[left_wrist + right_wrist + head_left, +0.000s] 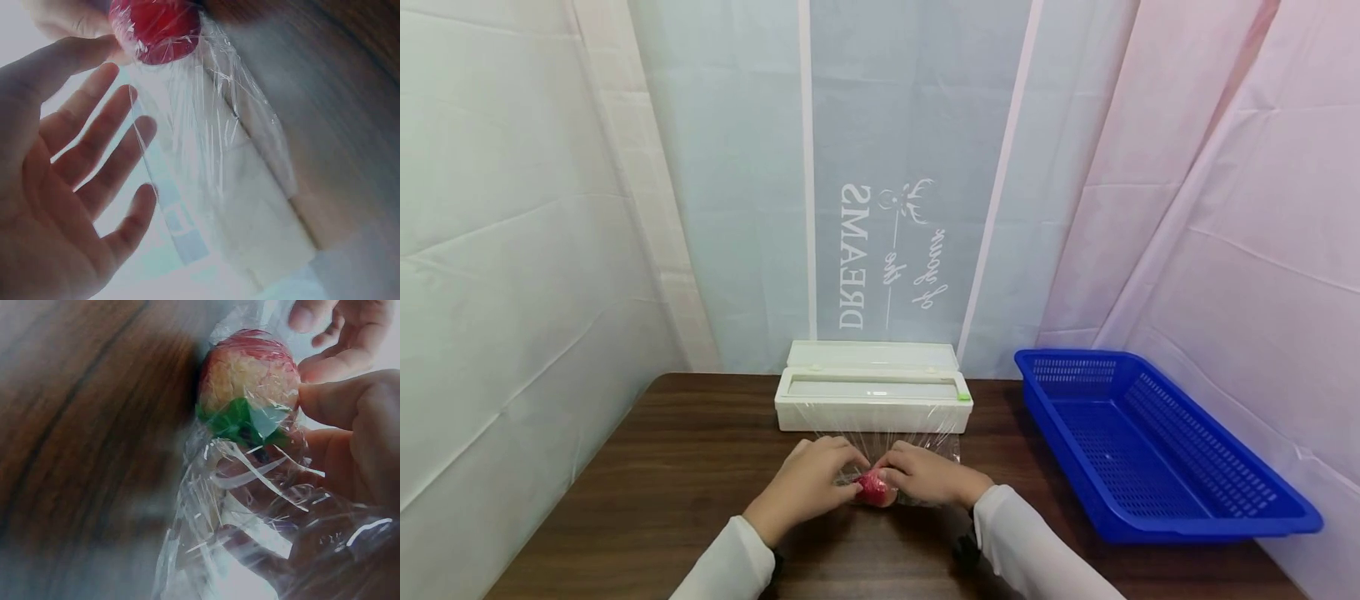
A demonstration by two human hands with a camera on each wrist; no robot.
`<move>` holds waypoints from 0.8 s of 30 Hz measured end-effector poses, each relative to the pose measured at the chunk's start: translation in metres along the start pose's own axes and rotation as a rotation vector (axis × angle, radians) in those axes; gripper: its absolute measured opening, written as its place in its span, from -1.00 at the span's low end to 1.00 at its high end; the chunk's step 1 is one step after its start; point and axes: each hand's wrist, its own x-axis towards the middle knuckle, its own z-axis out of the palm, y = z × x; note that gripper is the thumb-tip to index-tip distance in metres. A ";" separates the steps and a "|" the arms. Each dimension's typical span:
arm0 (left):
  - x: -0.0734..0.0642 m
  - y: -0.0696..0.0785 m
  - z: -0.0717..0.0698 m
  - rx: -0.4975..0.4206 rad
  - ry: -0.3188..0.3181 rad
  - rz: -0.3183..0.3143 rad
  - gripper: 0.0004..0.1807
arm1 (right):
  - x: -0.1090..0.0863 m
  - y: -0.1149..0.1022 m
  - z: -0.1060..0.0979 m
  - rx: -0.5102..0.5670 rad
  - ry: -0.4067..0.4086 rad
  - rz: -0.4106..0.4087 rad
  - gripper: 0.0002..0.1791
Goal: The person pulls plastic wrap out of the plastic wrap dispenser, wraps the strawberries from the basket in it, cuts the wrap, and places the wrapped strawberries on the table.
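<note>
A red-and-cream fruit [876, 488] with green leaves [250, 422] sits on the table, wrapped in clear cling film [200, 125]. The film stretches from the fruit back to a white cling-film dispenser [872, 415], whose lid stands up. My left hand [816, 479] is at the fruit's left; in the left wrist view its thumb tip touches the wrapped fruit while its other fingers are spread loosely beside the film. From the right, my right hand [928, 473] holds the fruit through the film, thumb on its side. Crumpled film partly covers the right fingers.
A blue plastic basket [1210, 527] stands at the right of the dark wooden table [685, 467]. Pale fabric walls [512, 292] rise on the left and right, with a printed curtain [910, 125] behind the dispenser.
</note>
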 end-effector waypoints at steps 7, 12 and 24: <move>0.007 0.010 0.008 0.168 0.032 0.054 -0.78 | 0.007 0.004 -0.001 0.023 -0.003 0.032 -0.67; 0.009 0.011 0.012 0.136 0.018 0.018 -0.75 | 0.007 0.008 0.002 0.132 0.021 0.069 -0.78; 0.017 0.009 0.016 0.166 -0.063 -0.099 -0.71 | 0.003 0.009 -0.006 -0.040 0.101 0.048 -0.76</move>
